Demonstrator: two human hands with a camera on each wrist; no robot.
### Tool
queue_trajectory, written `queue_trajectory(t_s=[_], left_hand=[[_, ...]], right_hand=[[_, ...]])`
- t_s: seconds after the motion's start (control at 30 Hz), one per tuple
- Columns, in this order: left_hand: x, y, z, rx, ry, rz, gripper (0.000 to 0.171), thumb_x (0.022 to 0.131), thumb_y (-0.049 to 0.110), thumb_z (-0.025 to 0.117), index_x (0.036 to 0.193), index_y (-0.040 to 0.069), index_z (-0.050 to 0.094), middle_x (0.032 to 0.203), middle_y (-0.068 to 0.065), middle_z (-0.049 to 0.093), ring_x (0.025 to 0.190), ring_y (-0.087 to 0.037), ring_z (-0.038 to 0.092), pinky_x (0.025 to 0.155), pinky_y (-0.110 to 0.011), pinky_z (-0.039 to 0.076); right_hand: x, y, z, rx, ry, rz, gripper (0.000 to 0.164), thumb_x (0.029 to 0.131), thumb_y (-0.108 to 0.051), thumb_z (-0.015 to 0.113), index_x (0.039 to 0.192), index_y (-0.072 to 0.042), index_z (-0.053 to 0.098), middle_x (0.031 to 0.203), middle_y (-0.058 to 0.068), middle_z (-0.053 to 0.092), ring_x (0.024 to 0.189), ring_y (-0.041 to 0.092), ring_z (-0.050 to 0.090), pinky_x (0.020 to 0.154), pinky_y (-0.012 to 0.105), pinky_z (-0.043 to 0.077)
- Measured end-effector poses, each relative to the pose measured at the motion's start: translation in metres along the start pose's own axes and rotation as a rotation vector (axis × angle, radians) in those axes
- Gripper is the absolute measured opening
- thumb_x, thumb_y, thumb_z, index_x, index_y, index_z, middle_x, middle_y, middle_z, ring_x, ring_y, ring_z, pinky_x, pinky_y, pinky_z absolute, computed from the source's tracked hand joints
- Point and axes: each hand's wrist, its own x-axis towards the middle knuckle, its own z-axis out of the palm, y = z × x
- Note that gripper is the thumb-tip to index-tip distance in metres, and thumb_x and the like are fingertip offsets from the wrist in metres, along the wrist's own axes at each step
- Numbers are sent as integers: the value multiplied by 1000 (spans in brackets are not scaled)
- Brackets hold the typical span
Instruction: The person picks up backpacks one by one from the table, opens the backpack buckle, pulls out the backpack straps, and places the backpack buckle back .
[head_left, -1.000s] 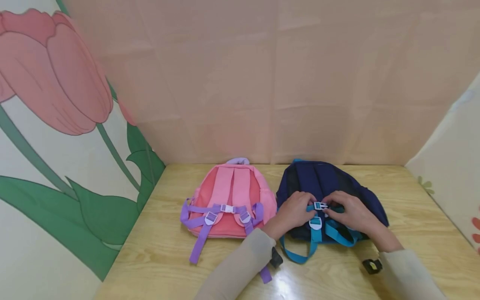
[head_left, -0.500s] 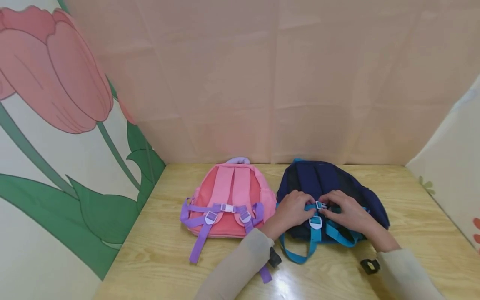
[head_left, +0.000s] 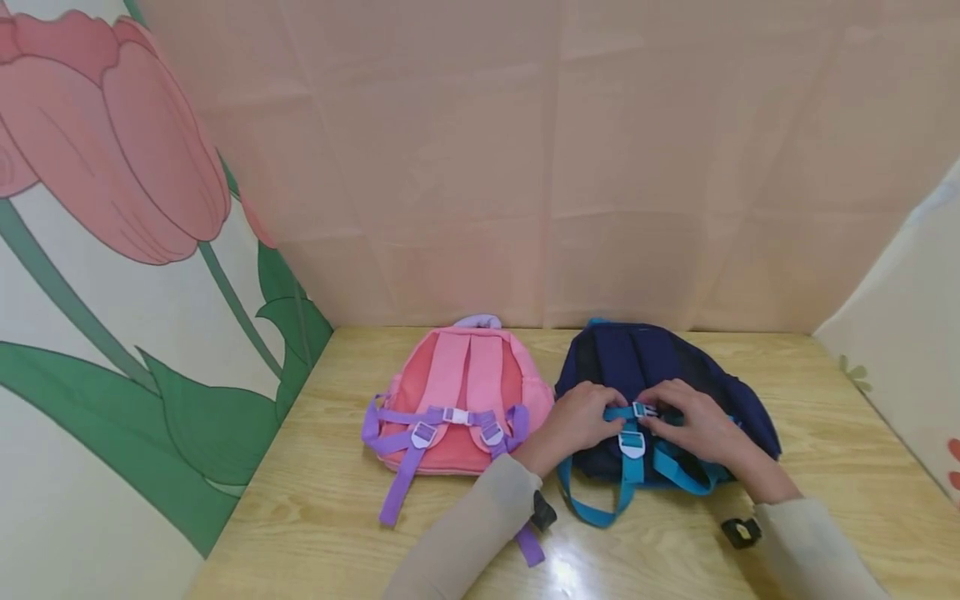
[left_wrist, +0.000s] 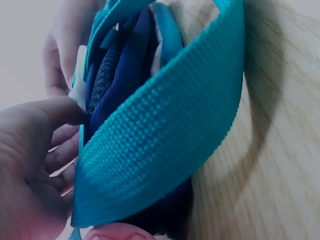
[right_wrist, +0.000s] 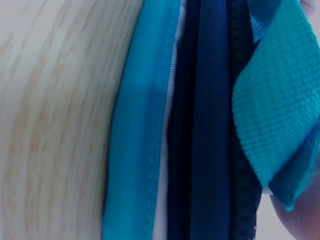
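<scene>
A navy backpack lies back side up on the table, its blue straps loose around it. Across its lower half runs a blue chest strap with a white side-release buckle. Fingers and thumb of my left hand pinch the strap just left of the buckle. My right hand pinches the buckle's right part, whose prongs show partly at the other half. In the left wrist view a wide blue strap loop covers much of the bag. The right wrist view shows mostly the bag's side.
Close to the left lies a pink backpack with purple straps and a white buckle fastened across it. Both bags rest on a wood-grain table. A pinkish sheet hangs behind, and a tulip-printed panel stands at left.
The right buckle half has come up to the left half, with less of its prongs showing. My left fingers have shifted slightly left along the strap. The bags stay in place.
</scene>
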Motion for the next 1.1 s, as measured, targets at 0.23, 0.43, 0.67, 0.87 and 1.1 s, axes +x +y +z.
queue_trajectory(t_s=[0.23, 0.43, 0.67, 0.87, 1.1], left_hand=[[-2, -3, -1, -19, 20, 19, 22, 95, 35, 71, 115, 29, 77, 107, 15, 73, 95, -4, 55, 80, -13, 42], [-2, -2, -2, -83, 19, -2, 22, 96, 34, 70, 117, 29, 77, 107, 15, 73, 92, -3, 55, 76, -12, 40], [-1, -1, 1, -106, 28, -26, 24, 97, 37, 69, 119, 30, 75, 107, 16, 72, 92, -2, 54, 75, -12, 39], [1, 0, 3, -118, 49, -20, 23, 97, 36, 68, 118, 28, 76, 108, 14, 73, 91, -2, 55, 74, -10, 39], [2, 3, 6, -139, 49, -9, 23, 99, 34, 67, 118, 24, 75, 109, 12, 74, 97, -4, 59, 81, -11, 42]], right_hand=[[0, 2, -1, 14, -5, 1, 33, 78, -2, 84, 106, -12, 70, 98, -4, 67, 86, 11, 58, 74, 22, 50], [0, 0, -1, 21, -19, 14, 31, 80, -2, 83, 106, -11, 69, 97, -4, 66, 84, 13, 60, 72, 30, 53], [0, -3, -4, 18, -34, 42, 29, 83, -4, 81, 107, -12, 68, 96, -5, 66, 84, 10, 61, 72, 28, 53], [0, -4, -6, 27, -43, 47, 27, 84, -5, 81, 108, -11, 69, 96, -6, 67, 85, 10, 62, 72, 28, 52], [0, -2, -7, 13, -47, 48, 27, 85, -7, 80, 109, -12, 69, 96, -8, 67, 84, 11, 63, 73, 31, 53]])
